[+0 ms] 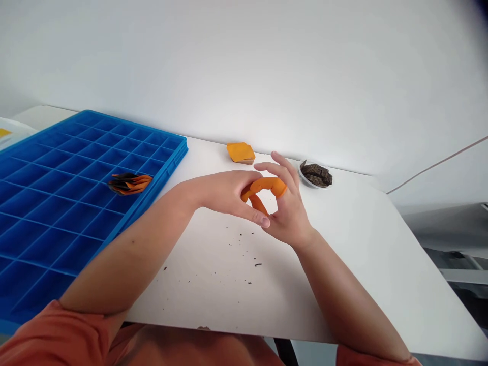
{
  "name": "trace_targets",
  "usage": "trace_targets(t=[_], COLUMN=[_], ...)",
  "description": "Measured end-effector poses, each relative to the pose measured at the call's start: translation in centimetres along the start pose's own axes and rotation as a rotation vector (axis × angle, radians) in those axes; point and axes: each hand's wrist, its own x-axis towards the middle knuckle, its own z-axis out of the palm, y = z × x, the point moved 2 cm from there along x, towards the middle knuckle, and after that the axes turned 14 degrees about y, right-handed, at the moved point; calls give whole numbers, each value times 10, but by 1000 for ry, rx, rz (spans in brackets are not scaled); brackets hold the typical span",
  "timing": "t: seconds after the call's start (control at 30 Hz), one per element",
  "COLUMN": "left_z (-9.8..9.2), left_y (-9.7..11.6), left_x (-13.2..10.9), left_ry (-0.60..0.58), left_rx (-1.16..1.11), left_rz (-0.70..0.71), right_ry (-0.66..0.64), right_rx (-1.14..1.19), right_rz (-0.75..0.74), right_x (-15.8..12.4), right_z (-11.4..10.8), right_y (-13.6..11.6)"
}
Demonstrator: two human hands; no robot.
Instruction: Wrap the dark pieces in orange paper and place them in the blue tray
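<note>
My left hand (236, 195) and my right hand (287, 206) meet over the white table (224, 300). Orange finger covers (272, 184) sit on the right index finger and thumb, which curve into a ring toward the left palm. A bit of orange also shows at the left fingertips. The left hand is closed, its bare thumb stretched across beneath. The right hand's other fingers are raised and apart. Whatever the fingertips hold, if anything, is hidden behind the left hand. Dark crumbs (258, 264) lie scattered below the hands.
At left stands a large blue compartment tray (177, 152); one compartment holds a bundle of orange and black sheets (130, 184). Near the wall lie a stack of orange paper squares (241, 152) and a clear bowl of dark brown flat pieces (317, 174). A cord (438, 165) crosses at right.
</note>
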Motion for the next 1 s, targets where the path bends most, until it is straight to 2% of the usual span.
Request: trace_targets(t=[0.1, 0.33, 0.5, 0.73, 1.0], left_z=[0, 0, -1, -2, 0], left_y=[0, 0, 0, 0, -1], left_x=[1, 1, 0, -2, -2], left_ry=[13, 22, 42, 56, 43], left_rx=[-22, -106, -68, -48, -84], left_rz=[32, 31, 11, -34, -55], right_ry=[88, 386, 531, 628, 625], right_rx=[20, -14, -48, -29, 19], right_rz=[-10, -57, -113, -120, -96], right_x=[-1, -12, -21, -26, -25], right_z=[-1, 5, 10, 13, 13], right_y=[2, 5, 5, 5, 6])
